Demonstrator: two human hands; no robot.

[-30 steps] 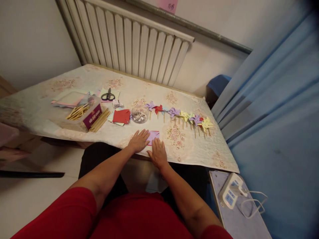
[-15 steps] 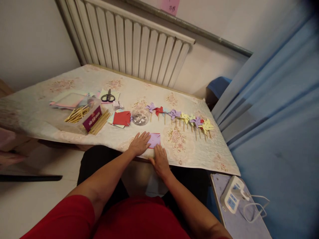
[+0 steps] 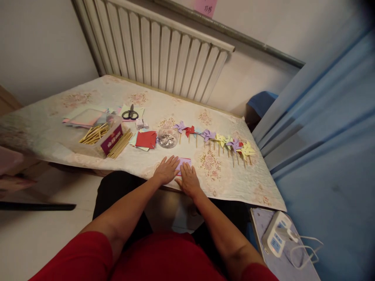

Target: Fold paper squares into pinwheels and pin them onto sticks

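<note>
A small purple paper square (image 3: 184,160) with a red edge showing around it lies at the front of the cloth-covered table. My left hand (image 3: 166,170) rests flat on its left side, fingers stretched out. My right hand (image 3: 189,180) lies over its lower right part, fingers extended and the thumb apart. Between them the hands hide much of the paper. Just beyond is a clear round dish (image 3: 168,138) of small shiny pieces. To its left sits a pile of cut paper squares with a red one (image 3: 146,139) on top.
Paper pinwheels (image 3: 208,135) on sticks lie in a row to the right. On the left are a plastic box (image 3: 88,149) of sticks, loose sticks (image 3: 120,143), scissors (image 3: 130,113) and small boxes (image 3: 142,123). A power strip (image 3: 277,234) sits on a stand at lower right.
My right hand has moved up and onto the purple paper, covering more of it. The left hand stays on the paper's left side. The whole view has shifted slightly.
</note>
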